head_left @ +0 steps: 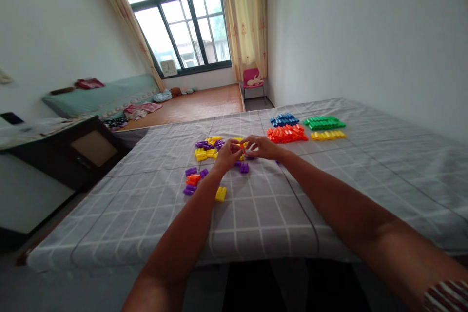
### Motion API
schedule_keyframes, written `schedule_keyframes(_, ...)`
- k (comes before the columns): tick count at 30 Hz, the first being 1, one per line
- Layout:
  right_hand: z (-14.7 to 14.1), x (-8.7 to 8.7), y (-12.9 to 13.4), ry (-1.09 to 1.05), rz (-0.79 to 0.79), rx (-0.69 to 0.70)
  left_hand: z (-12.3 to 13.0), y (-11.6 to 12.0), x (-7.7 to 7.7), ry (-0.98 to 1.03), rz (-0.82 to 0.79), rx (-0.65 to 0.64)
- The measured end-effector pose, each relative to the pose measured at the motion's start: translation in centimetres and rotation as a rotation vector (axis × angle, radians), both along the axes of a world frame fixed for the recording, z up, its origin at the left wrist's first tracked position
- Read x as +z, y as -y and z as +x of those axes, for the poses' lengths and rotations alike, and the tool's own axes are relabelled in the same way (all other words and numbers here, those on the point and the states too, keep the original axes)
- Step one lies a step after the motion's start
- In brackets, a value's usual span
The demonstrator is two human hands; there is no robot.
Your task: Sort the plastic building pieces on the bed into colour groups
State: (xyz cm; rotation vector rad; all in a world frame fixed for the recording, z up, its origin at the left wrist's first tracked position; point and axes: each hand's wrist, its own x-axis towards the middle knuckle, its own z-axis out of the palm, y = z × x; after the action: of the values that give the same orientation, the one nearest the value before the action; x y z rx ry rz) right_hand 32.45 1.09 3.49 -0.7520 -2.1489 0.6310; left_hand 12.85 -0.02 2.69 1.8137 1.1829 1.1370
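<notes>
Both my hands meet over the pile of yellow pieces (201,155) and purple pieces (190,171) on the checked cloth (256,214). A small orange piece (242,147) shows between the fingertips of my left hand (228,152) and my right hand (261,147), and the fingers of both are closed on it. Just below my hands lies a purple piece (244,168). Nearer to me are an orange piece (193,180) among purple ones and a yellow piece (221,194) beside my left forearm.
Beyond my right hand are grouped orange pieces (287,133), blue pieces (284,119), green pieces (323,123) and yellow pieces (328,135). A dark cabinet (73,156) stands left of the table; a pink chair (252,78) is at the back.
</notes>
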Motion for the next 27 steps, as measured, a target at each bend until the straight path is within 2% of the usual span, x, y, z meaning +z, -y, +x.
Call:
schedule_keyframes(4,-0.6,-0.1,-0.3,-0.010,0.013,0.005,-0.6,0.1,0.3,0.134,-0.094,-0.069)
schedule_keyframes(6,0.8,-0.2,-1.2,-0.025,0.024,-0.094,-1.2,0.1,0.5,0.124,-0.075,-0.041)
schedule_keyframes(8,3.5,-0.3,-2.6,-0.034,0.054,-0.299,-2.0,-0.2,0.6,0.092,-0.034,0.005)
schedule_keyframes(12,10.7,-1.1,-5.1,0.039,0.093,-0.773,-3.8,-1.0,0.6,0.028,0.024,0.084)
schedule_keyframes(14,13.6,-1.7,-5.7,0.108,0.108,-0.915,-4.5,-1.4,0.6,0.018,0.036,0.107)
schedule_keyframes(18,16.1,-2.4,-5.5,0.211,0.145,-0.944,-5.1,-1.5,0.7,0.007,0.076,0.125)
schedule_keyframes(23,15.8,-2.1,-4.7,0.339,0.116,-0.940,-5.4,-1.3,1.2,0.014,0.097,0.119)
schedule_keyframes(27,15.4,-1.7,-4.4,0.352,0.111,-1.004,-5.6,-1.2,1.3,0.059,0.109,0.161)
